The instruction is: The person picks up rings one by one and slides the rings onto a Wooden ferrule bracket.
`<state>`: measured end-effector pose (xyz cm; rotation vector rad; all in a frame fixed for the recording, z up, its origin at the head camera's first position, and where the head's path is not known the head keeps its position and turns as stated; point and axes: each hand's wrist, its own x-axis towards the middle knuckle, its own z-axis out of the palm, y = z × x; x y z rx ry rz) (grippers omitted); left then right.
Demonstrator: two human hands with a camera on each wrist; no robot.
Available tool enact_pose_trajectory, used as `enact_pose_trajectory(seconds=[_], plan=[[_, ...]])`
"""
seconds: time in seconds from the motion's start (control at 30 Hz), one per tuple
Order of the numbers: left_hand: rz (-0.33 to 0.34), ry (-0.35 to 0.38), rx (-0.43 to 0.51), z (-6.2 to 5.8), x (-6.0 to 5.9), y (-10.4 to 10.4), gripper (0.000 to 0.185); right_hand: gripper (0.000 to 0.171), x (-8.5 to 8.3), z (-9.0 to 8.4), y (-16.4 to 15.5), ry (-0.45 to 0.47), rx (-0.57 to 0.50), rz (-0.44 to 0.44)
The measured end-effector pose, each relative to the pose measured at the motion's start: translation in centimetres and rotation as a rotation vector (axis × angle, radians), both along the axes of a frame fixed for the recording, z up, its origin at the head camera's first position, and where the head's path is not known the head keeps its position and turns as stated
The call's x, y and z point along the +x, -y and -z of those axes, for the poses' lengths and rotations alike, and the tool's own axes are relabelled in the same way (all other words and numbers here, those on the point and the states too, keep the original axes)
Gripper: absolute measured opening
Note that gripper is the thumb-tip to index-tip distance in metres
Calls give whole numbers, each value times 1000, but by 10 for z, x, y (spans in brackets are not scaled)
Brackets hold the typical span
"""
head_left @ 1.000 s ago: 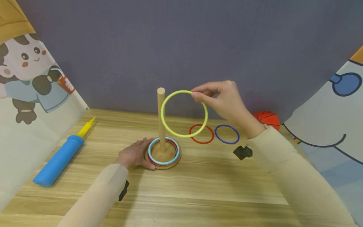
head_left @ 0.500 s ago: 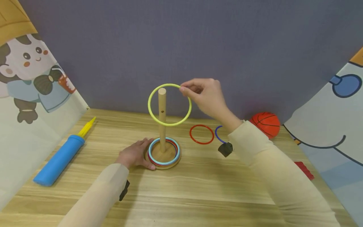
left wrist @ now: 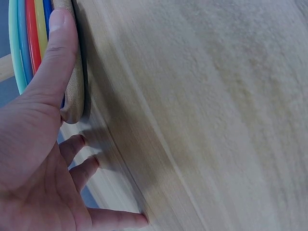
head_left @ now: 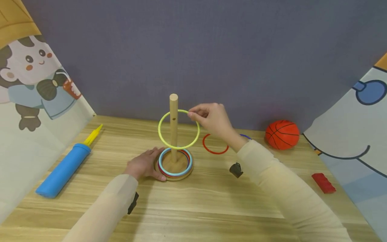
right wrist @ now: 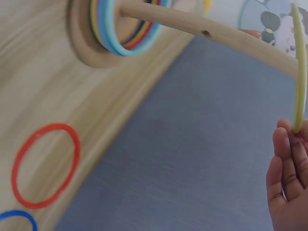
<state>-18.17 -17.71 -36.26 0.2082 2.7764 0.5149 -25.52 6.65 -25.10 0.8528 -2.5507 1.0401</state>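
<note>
Right hand (head_left: 213, 119): fingertips pinch the far right rim of the yellow ring (head_left: 178, 129); grip clamped on it. The ring stands nearly upright and encircles the peg (head_left: 173, 126) about midway up, its low edge just above the stacked rings (head_left: 175, 162). The right wrist view shows the ring's edge (right wrist: 299, 72) running up from the fingers (right wrist: 288, 163), with the peg (right wrist: 207, 31) passing through it.

Left hand (head_left: 142, 165): rests on the worktop (head_left: 211, 201) at the left of the base (head_left: 175, 176), thumb lying along the base rim. Fingers are nearly straight, spread on the wood; grip apart, holding nothing. The left wrist view confirms the thumb (left wrist: 55, 57) pressed against the base edge (left wrist: 77, 72) beside the stacked rings (left wrist: 29, 38).

The stack on the base shows light blue on top, with red and other colours beneath.

Elsewhere on the worktop: a red ring (head_left: 214, 144) lies flat just right of the base; a blue ring (head_left: 245, 136) lies beyond it, mostly hidden by the right wrist. An orange ball (head_left: 282, 134) sits at the far right by the backdrop. A small red block (head_left: 323, 183) lies near the right edge. A blue pump (head_left: 63, 169) with a yellow tip lies at the left, well apart from the base.
</note>
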Motion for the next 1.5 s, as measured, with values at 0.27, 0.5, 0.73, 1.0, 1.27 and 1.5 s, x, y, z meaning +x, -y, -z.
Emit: enact_pose_trajectory(seconds=[0.27, 0.5, 0.73, 1.0, 1.27, 1.5], plan=[[1, -18, 5, 1, 1, -1, 117, 16, 1, 32, 1, 60, 61, -28], [-6, -18, 10, 3, 1, 0, 121, 17, 2, 59, 4, 96, 99, -39], [-19, 14, -5, 3, 0, -1, 122, 15, 2, 84, 5, 98, 111, -45], [-26, 7, 2, 4, 0, 0, 120, 12, 4, 105, 7, 69, 100, -65], [-16, 0, -5, 2, 0, 0, 121, 12, 4, 119, 11, 83, 74, -29], [-5, -5, 13, 2, 0, 1, 121, 13, 4, 125, 11, 59, 105, -7]])
